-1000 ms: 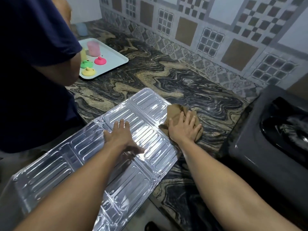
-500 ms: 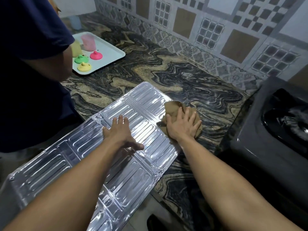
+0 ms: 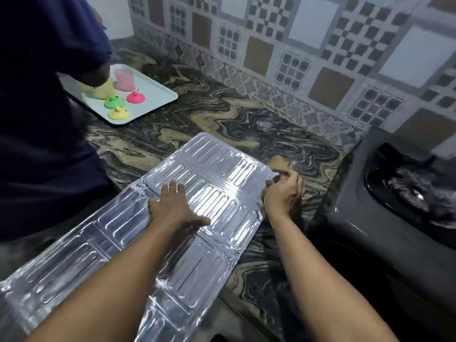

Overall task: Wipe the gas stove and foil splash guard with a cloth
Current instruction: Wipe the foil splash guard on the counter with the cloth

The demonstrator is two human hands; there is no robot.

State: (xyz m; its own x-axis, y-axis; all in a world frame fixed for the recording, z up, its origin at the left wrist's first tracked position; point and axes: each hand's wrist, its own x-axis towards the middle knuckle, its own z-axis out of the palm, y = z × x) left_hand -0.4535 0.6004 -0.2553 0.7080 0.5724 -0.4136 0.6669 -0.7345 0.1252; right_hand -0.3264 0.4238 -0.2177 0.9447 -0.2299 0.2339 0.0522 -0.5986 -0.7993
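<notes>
On the marbled black-and-tan stone countertop (image 3: 222,114), the left hand (image 3: 172,208) lies palm down on the embossed silver foil splash guard (image 3: 118,243), fingers extended and nearly together, thumb stuck out to the right, pressing the sheet flat. Just beside the sheet's far right corner, the right hand (image 3: 282,191) is blurred; its fingers curl down over the crumpled tan cloth (image 3: 280,162), bunching it against the counter, though how firmly they grip cannot be told. Part of the cloth pokes out beyond the fingertips, touching or nearly touching the foil's edge.

The splash guard lies flat with its long axis running diagonally, from the lower left near the person's body up toward the upper right, its far end pointing at the patterned tiled wall (image 3: 308,45). Its near end overhangs the counter's front edge. Raised oblong ribs cover its panels, and fold lines cross it at intervals.

Right of the cloth sits the dark grey gas stove (image 3: 365,206), with a glossy black recess in its top. At the far left, a second person in a dark navy shirt (image 3: 42,107) stands at the counter, beside a white rectangular tray (image 3: 158,95) holding a pink plastic cup (image 3: 124,80) and pink (image 3: 135,98), green (image 3: 114,102) and yellow (image 3: 119,113) round lids.
</notes>
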